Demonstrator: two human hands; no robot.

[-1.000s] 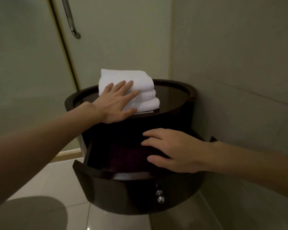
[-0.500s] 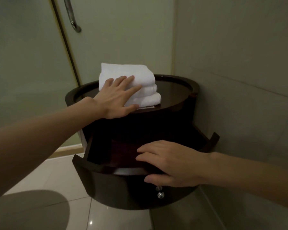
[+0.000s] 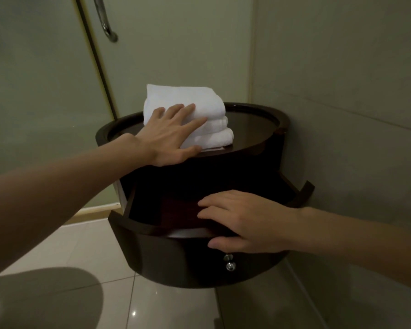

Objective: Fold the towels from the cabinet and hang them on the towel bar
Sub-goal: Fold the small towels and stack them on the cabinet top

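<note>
White towels point(image 3: 188, 115), 3 folded, stacked on dark cabinet point(image 3: 252, 124).

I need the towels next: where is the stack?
Head view, centre: the towel stack sits on the left of the cabinet top, the left hand resting against it.

Dim, greenish cast. Small glare spots on floor tiles point(image 3: 133, 313), lower centre. Drawer interior point(image 3: 176, 200) near black. Wide-angle bending at edges.
</note>
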